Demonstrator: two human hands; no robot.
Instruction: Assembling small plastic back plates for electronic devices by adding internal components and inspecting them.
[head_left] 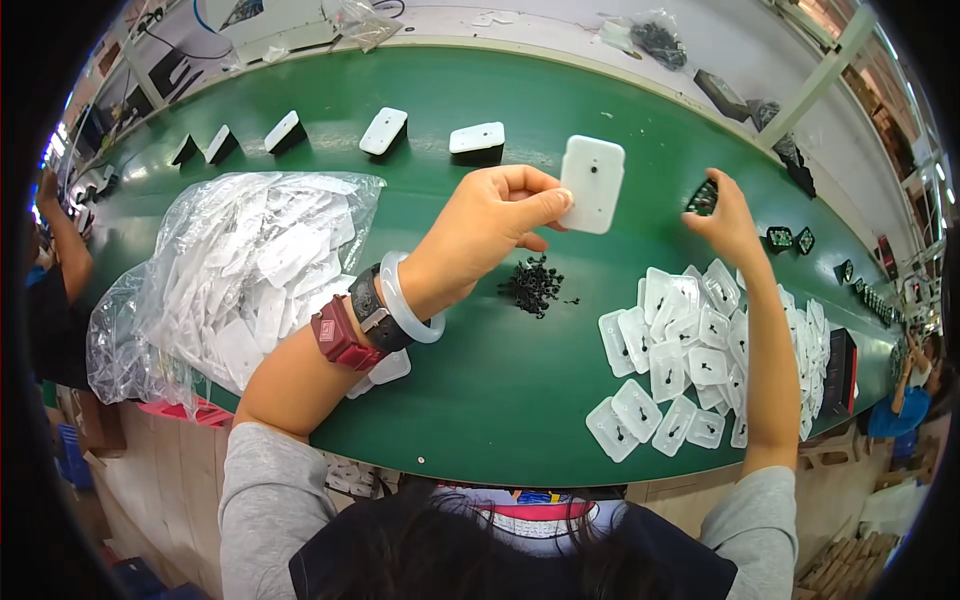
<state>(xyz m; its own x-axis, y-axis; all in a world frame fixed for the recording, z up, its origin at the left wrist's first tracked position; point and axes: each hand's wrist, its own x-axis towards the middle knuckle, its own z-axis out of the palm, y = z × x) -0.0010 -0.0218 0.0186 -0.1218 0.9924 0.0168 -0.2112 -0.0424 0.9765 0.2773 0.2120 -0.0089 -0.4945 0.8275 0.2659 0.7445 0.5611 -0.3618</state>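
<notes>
- Evidently the left hand (500, 215) grasps a white cover (593, 190) by its lower left edge, thumb against the near face; that edge pinch probably serves to leave most of the face uncovered and easy to see.
- The right hand (738, 225) has thumb and fingers closed around a small dark block (703, 198), well apart from the cover; whether the block touches the table (450, 425) cannot be told.
- The heap of black bits (535, 287) lies between the two forearms, likely so that either hand can reach it.
- The clear bag (365, 195) on the left keeps many loose covers together, while the pile of covers (668, 370) on the right, many bearing a black bit, seems kept apart from them.
- Along the far side, the row of white-topped black boxes (478, 141) is spaced out, perhaps to keep them from knocking together.
- As for materials, the cover looks like smooth, matte plastic: a flat rectangle with rounded corners and a dark spot above its middle. The bag is thin, crinkled and shiny; the bits look knobbly; the table is green, smooth and faintly glossy.
</notes>
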